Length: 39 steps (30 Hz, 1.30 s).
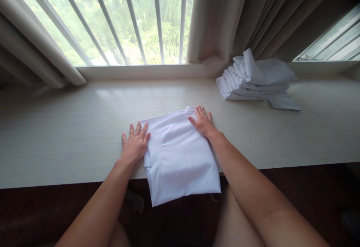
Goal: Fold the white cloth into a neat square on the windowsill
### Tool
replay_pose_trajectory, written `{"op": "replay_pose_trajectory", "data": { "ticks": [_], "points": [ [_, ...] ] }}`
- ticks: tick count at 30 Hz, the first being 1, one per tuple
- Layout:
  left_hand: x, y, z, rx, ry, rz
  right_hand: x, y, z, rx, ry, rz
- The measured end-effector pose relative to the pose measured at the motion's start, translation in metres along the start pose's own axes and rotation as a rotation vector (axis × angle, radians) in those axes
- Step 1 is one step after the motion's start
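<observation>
The near end of the folded white shirt is seen hanging past the front edge of the counter, and its underside is hidden; what lies below the edge is lost in dark floor. The shirt is laid flat between the two hands, its collar end turned toward the window. The left hand is pressed flat, fingers spread and straight, partly on the shirt's left edge and partly on the bare counter, with nothing gripped. The right hand is laid flat on the far right corner beside the collar, fingers extended (again nothing is clasped). The cloth is smooth, thin and faintly creased; the counter is pale with a fine wood grain. Well apart, at the back right, a stack of folded white garments is rested against the beige curtain, its lowest layers hard to count.
</observation>
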<state>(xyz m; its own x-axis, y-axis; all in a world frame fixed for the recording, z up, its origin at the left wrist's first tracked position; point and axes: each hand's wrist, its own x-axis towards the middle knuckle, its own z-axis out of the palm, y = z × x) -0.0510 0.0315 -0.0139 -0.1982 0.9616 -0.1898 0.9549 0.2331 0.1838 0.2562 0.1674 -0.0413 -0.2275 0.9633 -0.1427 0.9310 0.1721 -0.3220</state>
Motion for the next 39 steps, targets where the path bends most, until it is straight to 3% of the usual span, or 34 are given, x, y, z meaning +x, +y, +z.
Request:
{"op": "replay_pose_trajectory", "data": {
  "ticks": [4, 7, 12, 16, 21, 39],
  "points": [
    [-0.005, 0.011, -0.01, -0.005, 0.117, -0.017, -0.016, -0.008, -0.011, -0.016, 0.074, -0.075],
    [-0.012, 0.027, -0.016, 0.016, 0.191, 0.067, -0.034, -0.018, -0.015, -0.029, 0.061, -0.217],
    [-0.017, 0.044, -0.007, 0.059, 0.117, 0.258, -0.053, -0.019, -0.009, -0.064, -0.047, -0.354],
    [-0.012, 0.039, 0.005, 0.076, -0.013, 0.233, -0.055, -0.009, -0.005, -0.076, -0.118, -0.326],
    [-0.004, 0.03, 0.006, 0.078, -0.057, 0.221, -0.054, -0.007, -0.007, -0.069, -0.121, -0.296],
    [0.019, -0.001, -0.001, 0.028, 0.012, -0.015, -0.042, -0.013, -0.01, -0.064, -0.115, -0.24]
  ]
}}
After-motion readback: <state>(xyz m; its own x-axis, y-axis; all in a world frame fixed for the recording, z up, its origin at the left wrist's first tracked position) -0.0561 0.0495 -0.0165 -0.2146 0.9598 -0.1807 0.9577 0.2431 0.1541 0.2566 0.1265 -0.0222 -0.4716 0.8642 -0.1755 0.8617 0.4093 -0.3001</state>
